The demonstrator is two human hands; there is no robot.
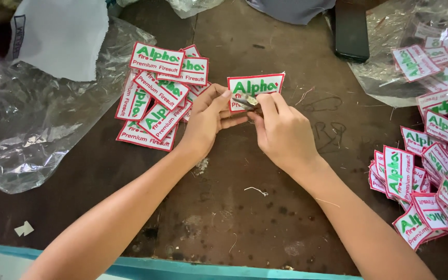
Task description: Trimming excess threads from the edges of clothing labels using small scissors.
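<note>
Left hand (206, 120): held the white embroidered patch (257, 86) by its lower left edge, fingers curled and pinching it.
Right hand (282, 129): fingers pressed together around a small metal thread snipper (248, 101), its tip touching the patch's lower edge.
Patch: red-bordered with green and red lettering, raised slightly above the middle of the dark tabletop (224, 207).
Left pile (159, 101): similar patches stacked just beside the left hand.
Right pile (431, 181): more patches heaped at the right edge, well apart.
Plastic bag (32, 129): crumpled and clear, far left.
Phone (351, 31): dark, lying near the top.
</note>
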